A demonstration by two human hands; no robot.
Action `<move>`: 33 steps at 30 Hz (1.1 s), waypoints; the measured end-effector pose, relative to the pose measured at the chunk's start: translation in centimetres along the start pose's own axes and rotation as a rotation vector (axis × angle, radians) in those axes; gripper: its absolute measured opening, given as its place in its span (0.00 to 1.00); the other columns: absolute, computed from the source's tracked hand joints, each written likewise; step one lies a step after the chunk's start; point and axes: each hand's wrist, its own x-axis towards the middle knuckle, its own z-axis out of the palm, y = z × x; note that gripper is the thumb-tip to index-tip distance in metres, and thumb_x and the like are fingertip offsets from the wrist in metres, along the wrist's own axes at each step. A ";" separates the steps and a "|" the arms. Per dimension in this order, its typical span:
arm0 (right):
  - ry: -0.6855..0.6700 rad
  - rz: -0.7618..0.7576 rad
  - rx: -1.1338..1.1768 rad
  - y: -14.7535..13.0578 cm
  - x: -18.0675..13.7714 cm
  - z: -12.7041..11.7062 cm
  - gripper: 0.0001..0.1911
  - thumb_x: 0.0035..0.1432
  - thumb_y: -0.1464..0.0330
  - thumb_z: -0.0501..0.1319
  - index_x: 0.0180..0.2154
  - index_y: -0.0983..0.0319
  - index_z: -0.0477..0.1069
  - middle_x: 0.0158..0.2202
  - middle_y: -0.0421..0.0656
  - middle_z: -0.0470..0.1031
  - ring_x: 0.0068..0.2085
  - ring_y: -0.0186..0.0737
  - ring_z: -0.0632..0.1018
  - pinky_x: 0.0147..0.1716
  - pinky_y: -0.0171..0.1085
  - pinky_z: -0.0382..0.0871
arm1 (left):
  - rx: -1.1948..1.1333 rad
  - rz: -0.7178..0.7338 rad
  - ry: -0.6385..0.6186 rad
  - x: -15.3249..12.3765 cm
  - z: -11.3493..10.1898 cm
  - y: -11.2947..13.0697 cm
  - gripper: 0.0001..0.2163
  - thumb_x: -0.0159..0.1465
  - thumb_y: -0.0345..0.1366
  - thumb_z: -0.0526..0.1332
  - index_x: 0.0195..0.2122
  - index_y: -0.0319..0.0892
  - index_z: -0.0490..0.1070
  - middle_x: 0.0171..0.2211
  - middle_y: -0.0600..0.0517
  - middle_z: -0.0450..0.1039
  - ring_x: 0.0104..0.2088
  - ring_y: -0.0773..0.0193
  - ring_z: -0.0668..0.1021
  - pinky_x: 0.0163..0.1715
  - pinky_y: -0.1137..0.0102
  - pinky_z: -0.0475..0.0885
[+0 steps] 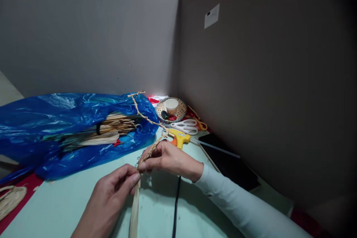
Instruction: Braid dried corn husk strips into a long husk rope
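A thin twisted straw cord (152, 121) rises from my fingers and arches up over the blue bag's right end. My right hand (171, 160) pinches this cord near its lower end. Just below and left, my left hand (111, 191) grips the same piece between thumb and forefinger, almost touching the right fingertips. From there a flat pale straw strip (134, 212) hangs down toward the bottom edge. Beside the right fingers shows a bit of metal chain (137, 163), partly hidden by them. Behind the right hand lies a yellow glue gun (180, 137).
A blue plastic bag (69, 111) holds a bundle of dried straw leaves (117, 124). White-handled scissors (186, 124), a woven tray (182, 109) with a cup (171, 106), and a dark flat object (225, 165) sit behind. A black cable (176, 208) crosses the pale table (55, 204).
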 end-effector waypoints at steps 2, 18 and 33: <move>0.086 0.017 0.027 0.1 0.1 -0.2 0.15 0.51 0.58 0.67 0.28 0.65 0.75 0.25 0.40 0.72 0.27 0.32 0.70 0.26 0.31 0.60 | 0.091 -0.003 -0.006 0.1 0.0 -0.1 0.17 0.62 0.51 0.56 0.25 0.45 0.67 0.22 0.58 0.63 0.27 0.62 0.68 0.29 0.72 0.61; 0.199 -0.018 -0.560 1.7 1.0 -1.3 0.09 0.54 0.70 0.64 0.24 0.62 0.67 0.23 0.37 0.67 0.29 0.35 0.68 0.31 0.34 0.56 | -0.061 -0.080 0.105 3.5 0.0 -1.7 0.15 0.56 0.47 0.60 0.20 0.43 0.64 0.17 0.59 0.60 0.20 0.67 0.61 0.22 0.73 0.51; 0.073 -0.022 -0.864 2.1 1.6 1.3 0.08 0.63 0.69 0.58 0.33 0.63 0.75 0.35 0.45 0.75 0.40 0.40 0.73 0.39 0.35 0.61 | -0.153 -0.092 0.074 3.8 -0.3 -2.4 0.12 0.57 0.40 0.61 0.19 0.43 0.65 0.16 0.59 0.59 0.18 0.70 0.59 0.18 0.74 0.50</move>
